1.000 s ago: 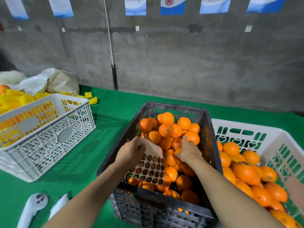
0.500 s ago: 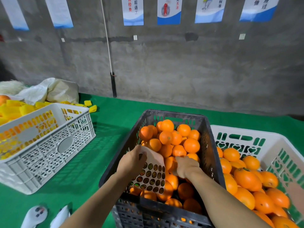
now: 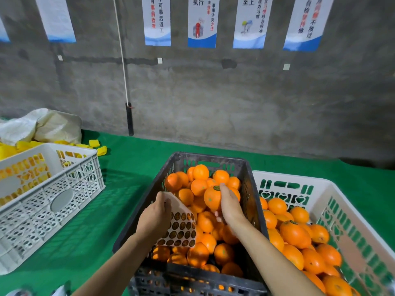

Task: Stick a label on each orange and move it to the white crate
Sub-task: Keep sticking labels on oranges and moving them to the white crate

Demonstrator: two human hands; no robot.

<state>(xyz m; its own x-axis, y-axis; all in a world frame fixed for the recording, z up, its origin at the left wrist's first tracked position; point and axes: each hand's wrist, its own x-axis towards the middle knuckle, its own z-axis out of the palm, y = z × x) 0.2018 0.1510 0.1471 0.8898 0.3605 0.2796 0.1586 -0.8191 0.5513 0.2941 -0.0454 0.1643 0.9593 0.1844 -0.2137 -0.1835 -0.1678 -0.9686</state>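
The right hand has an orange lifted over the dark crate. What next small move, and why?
Probably swing the orange right into the white crate of oranges: the right hand grips it raised, a label already sits on it, and the left hand only holds the sticker sheet.

Three crates: one dark crate [image 3: 213, 162] and two white crates, one left [image 3: 64, 199] and one right [image 3: 320, 180]. Two hands: the left hand [image 3: 156, 214] holds one label sheet [image 3: 183, 229], the right hand [image 3: 230, 207] one orange [image 3: 211, 198] bearing one label [image 3: 217, 188]. The other oranges [image 3: 201, 172], in the dark crate and the right one, number dozens, too many to count exactly. Six posters [image 3: 157, 20], one cut by the edge.
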